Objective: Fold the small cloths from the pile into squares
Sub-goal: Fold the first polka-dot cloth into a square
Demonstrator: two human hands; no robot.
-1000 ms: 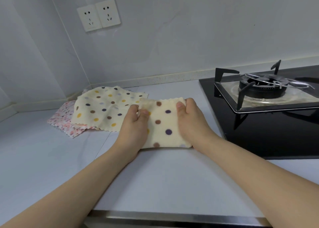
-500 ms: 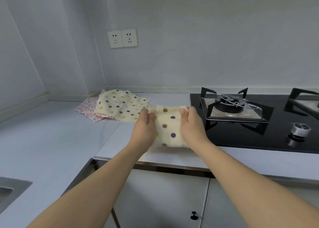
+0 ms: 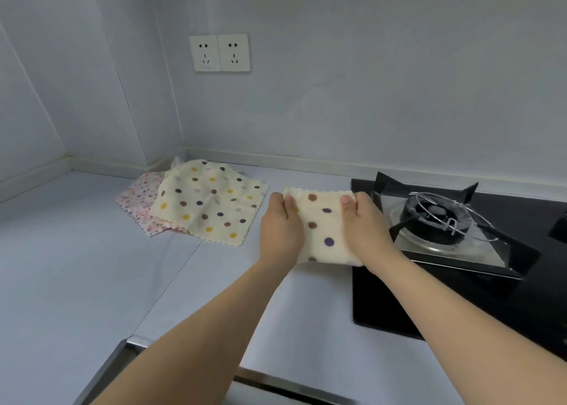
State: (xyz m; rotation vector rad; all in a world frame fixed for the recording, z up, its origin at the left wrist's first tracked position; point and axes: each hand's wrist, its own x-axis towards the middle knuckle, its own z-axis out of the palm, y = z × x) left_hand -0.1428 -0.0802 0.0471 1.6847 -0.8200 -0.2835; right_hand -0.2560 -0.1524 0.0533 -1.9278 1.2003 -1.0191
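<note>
Pinching the folded dotted cloth (image 3: 322, 226), left hand (image 3: 280, 231) and right hand (image 3: 365, 229) grip opposite edges.

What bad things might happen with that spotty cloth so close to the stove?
The folded spotty cloth, pinched by the left hand and right hand, sits right beside the gas burner. It might drag over the black hob and pick up grease. The fold might also slip open if either hand lets go early.
</note>
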